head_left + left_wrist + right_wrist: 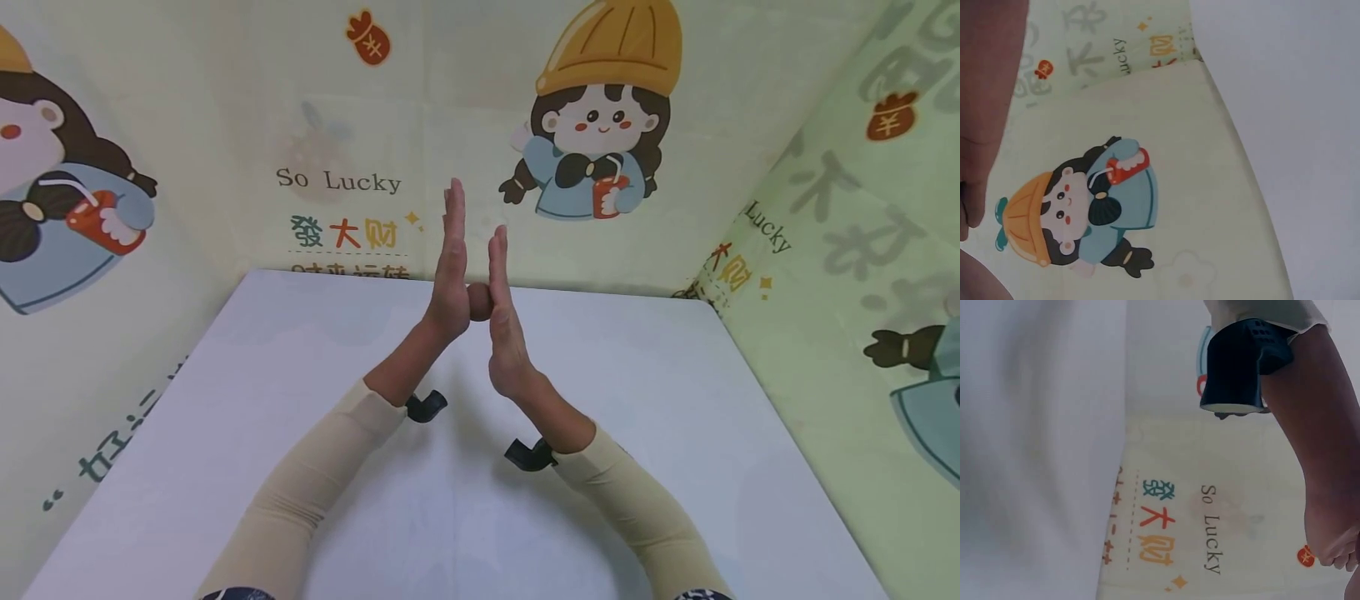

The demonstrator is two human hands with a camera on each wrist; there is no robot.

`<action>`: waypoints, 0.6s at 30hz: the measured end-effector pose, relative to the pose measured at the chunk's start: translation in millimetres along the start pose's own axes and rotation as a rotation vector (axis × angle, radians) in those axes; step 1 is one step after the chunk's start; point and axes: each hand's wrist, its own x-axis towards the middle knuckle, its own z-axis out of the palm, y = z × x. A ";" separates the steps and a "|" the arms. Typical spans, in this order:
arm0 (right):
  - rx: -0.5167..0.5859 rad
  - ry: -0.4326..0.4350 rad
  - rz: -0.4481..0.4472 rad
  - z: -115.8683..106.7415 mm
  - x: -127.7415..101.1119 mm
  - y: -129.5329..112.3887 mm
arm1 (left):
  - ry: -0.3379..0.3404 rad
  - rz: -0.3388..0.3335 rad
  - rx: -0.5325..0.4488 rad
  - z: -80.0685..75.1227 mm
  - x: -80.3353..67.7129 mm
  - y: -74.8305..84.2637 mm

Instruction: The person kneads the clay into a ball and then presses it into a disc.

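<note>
A small round brown ball is held between my two palms, raised above the white table. My left hand presses it from the left, fingers straight and pointing up. From the right my right hand presses it, also with straight fingers, a little lower than the left. In the right wrist view the left hand shows at the right edge. Parts of hands line the left edge of the left wrist view, where I cannot make out the ball.
Below the hands lies the white table. Printed walls with cartoon figures and lettering enclose its back and sides. Each wrist carries a black camera mount, the left one and the right one.
</note>
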 end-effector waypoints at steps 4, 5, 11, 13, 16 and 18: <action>0.001 0.019 -0.012 -0.7 -0.2 -0.5 | -0.034 -0.002 0.017 0.3 -1.7 -6.6; 0.000 0.026 -0.016 -1.0 0.0 -0.6 | -0.040 -0.001 0.024 0.3 -2.3 -7.9; -0.007 0.047 -0.028 -3.7 3.3 -3.3 | -0.075 0.028 0.094 1.6 -8.7 -15.7; -0.009 0.051 -0.026 -5.6 5.2 -4.8 | -0.089 0.046 0.118 3.0 -11.8 -18.0; -0.022 0.065 -0.026 -9.4 9.3 -6.7 | -0.116 0.070 0.139 6.4 -17.4 -20.4; -0.028 0.077 -0.030 -12.2 12.0 -7.2 | -0.136 0.061 0.135 9.4 -21.3 -20.8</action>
